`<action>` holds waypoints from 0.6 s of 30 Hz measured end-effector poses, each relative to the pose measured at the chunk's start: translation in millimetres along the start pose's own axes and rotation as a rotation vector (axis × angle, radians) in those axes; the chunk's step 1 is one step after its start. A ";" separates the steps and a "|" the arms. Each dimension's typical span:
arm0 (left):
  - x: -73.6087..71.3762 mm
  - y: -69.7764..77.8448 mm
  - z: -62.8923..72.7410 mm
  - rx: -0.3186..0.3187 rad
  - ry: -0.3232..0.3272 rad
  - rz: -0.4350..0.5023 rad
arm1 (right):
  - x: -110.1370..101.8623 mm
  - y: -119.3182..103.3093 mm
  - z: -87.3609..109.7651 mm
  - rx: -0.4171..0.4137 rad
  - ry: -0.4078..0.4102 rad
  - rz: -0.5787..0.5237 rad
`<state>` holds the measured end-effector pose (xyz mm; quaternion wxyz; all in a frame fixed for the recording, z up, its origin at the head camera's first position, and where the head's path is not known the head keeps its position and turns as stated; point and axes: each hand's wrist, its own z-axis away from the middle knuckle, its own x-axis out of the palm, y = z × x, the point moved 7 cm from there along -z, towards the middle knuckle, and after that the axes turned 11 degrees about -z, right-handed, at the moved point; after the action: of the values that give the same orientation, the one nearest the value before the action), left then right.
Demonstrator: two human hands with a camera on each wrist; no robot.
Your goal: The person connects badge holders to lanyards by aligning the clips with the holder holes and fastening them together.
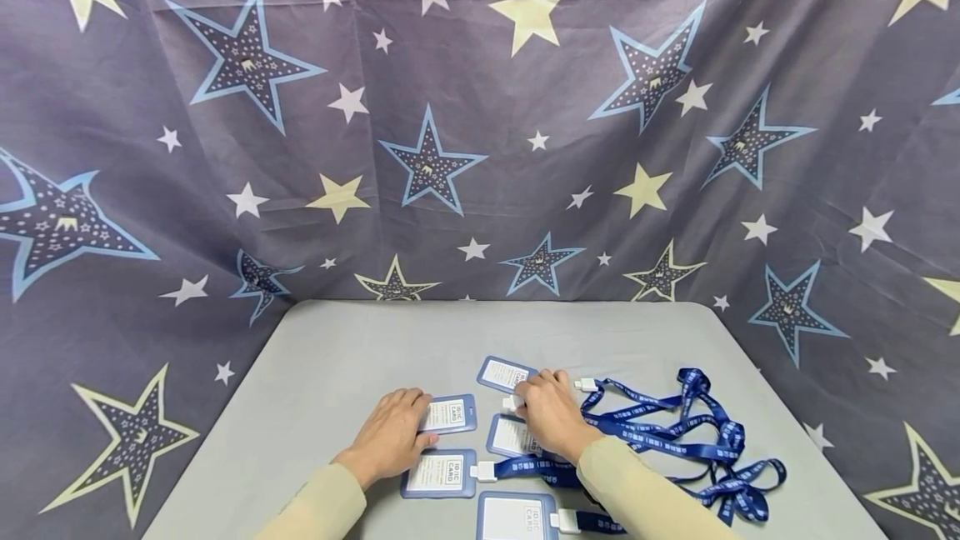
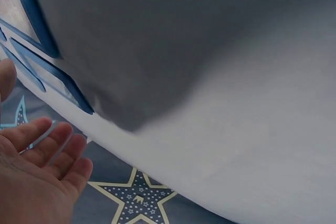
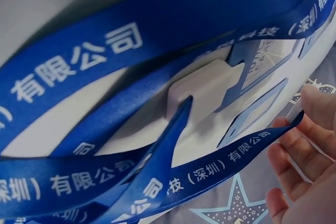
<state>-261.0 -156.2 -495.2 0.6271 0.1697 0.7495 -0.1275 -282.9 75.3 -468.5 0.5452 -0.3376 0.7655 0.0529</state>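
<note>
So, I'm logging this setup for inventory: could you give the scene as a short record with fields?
Left hand: at the farther left blue-framed rectangular card holder, contact unclear
Right hand: pinches a blue fabric lanyard with white print
Holder count: five visible
White plastic clip: attached to the nearer left holder
Surface: light-grey table
Backdrop: dark star-patterned cloth

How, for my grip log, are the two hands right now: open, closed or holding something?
Left hand: open, fingers relaxed, near a card holder.
Right hand: closed, pinching a blue lanyard.
</note>
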 end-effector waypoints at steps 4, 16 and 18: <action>1.6 -2.1 -1.5 -0.006 -0.004 0.001 | 2.8 -1.3 -2.1 0.000 -0.011 0.005; 6.0 -7.3 -4.2 -0.023 -0.010 0.002 | 6.1 -5.9 -5.4 -0.008 -0.018 0.001; 7.0 -8.5 -4.8 -0.028 -0.013 -0.004 | 7.1 -6.8 -5.8 -0.008 -0.021 -0.001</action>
<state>-269.9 -161.3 -501.4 0.6339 0.1586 0.7475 -0.1193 -284.9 64.2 -470.4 0.5522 -0.3395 0.7592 0.0591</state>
